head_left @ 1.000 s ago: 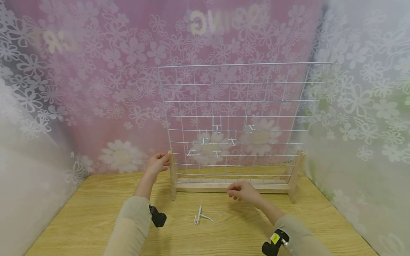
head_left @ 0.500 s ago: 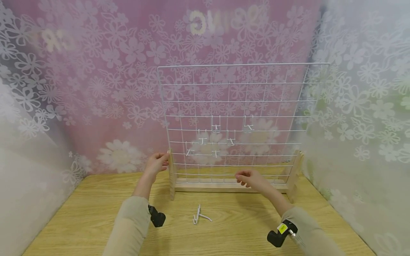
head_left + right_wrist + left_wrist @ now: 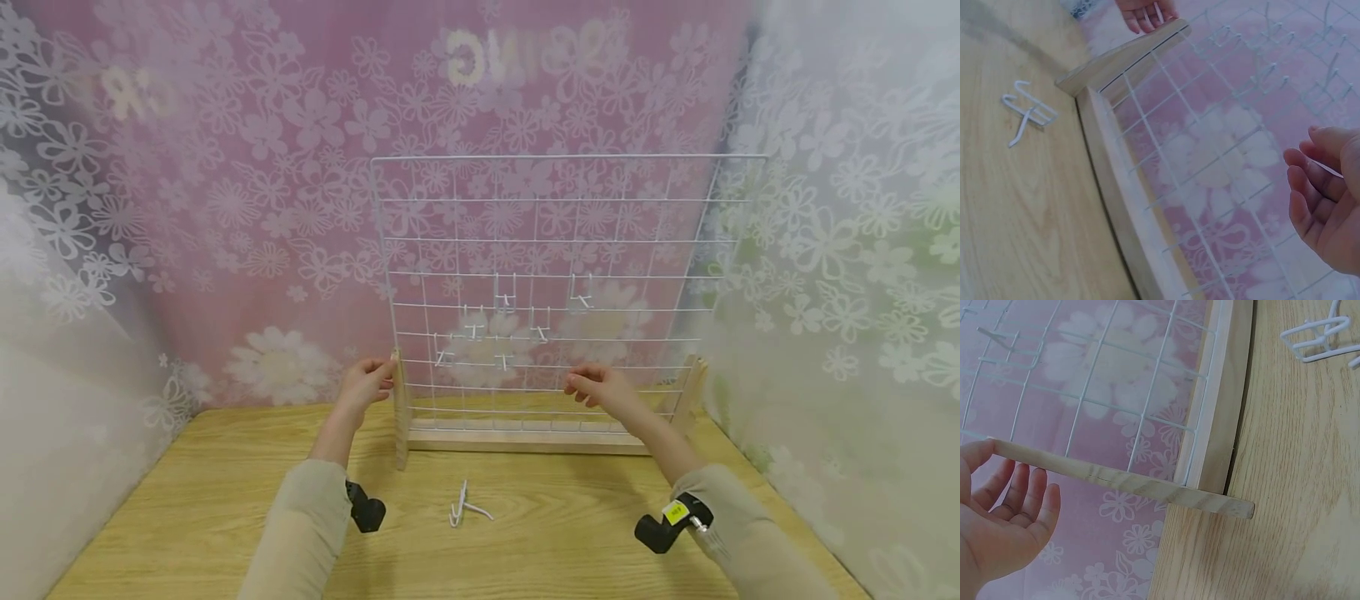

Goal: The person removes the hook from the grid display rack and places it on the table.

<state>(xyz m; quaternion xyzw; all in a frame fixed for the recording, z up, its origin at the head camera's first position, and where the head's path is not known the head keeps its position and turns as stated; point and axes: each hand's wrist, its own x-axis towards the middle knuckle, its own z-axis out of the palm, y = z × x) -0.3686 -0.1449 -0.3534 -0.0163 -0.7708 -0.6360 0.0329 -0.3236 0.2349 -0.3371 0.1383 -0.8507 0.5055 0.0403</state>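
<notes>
My left hand (image 3: 364, 385) touches the top of the wooden stand's left upright (image 3: 401, 417). In the left wrist view the thumb tip meets the end of that upright (image 3: 1116, 481), while the other fingers are loosely bent beside it. My right hand (image 3: 609, 392), loosely curled, is in front of the lower right of the white wire grid (image 3: 570, 156). Nothing shows between its fingers in the right wrist view; whether it touches a wire I cannot tell. Several white wire hooks (image 3: 506, 302) hang on the grid. Another white hook (image 3: 463, 507) lies on the table.
The wood-grain table (image 3: 225, 517) runs beneath the stand. A wooden crossbar (image 3: 495, 442) joins the uprights at the bottom of the grid. Pink flowered sheeting (image 3: 225, 233) hangs behind, with pale flowered sheeting (image 3: 862, 275) along the right side.
My right hand has risen and shifted right, from just in front of the crossbar to the lower rows of the grid. The left hand stays at the upright. The loose hook lies as before.
</notes>
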